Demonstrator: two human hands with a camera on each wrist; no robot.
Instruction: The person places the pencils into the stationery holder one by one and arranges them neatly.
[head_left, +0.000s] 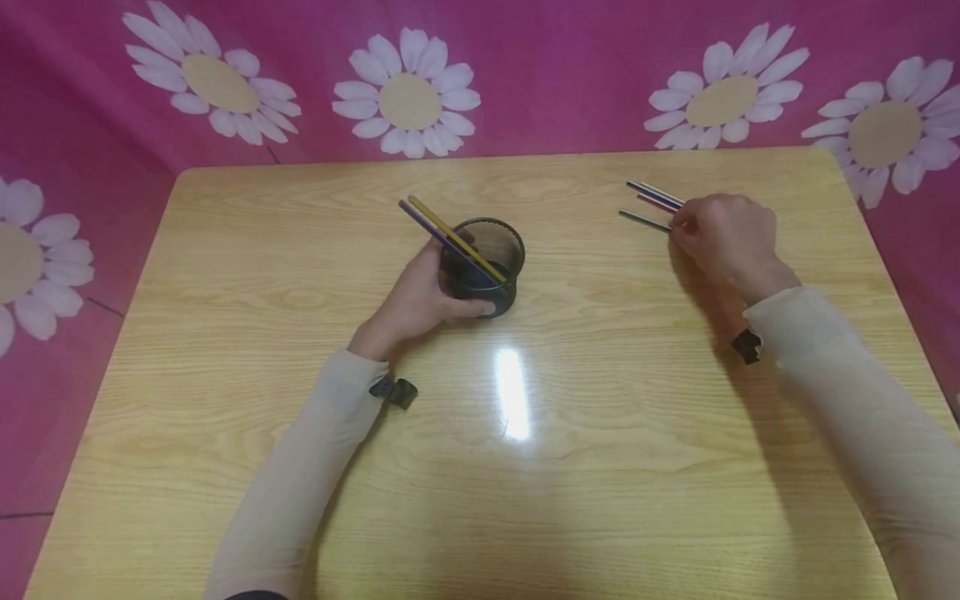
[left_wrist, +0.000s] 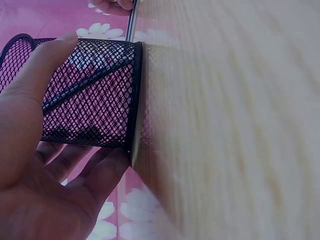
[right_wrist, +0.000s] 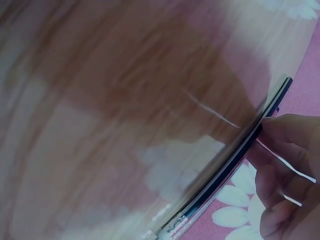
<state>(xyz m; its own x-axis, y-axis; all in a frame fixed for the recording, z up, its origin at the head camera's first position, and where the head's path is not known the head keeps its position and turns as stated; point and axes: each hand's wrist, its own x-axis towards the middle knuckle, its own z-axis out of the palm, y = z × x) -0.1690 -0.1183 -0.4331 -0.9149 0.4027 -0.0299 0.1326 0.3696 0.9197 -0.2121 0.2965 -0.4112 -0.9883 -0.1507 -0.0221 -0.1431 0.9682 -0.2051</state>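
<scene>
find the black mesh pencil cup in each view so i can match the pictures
Head: the black mesh pencil cup is near the middle, slightly above centre, held in the left hand.
Left wrist: the cup fills much of the upper left, turned sideways in the image, base to the right.
Right wrist: not in it.
Shared landmark: the printed white daisies, visible in all three views.

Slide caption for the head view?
Left hand holds a cup with two pencils; right hand touches more pencils farther right.
</scene>
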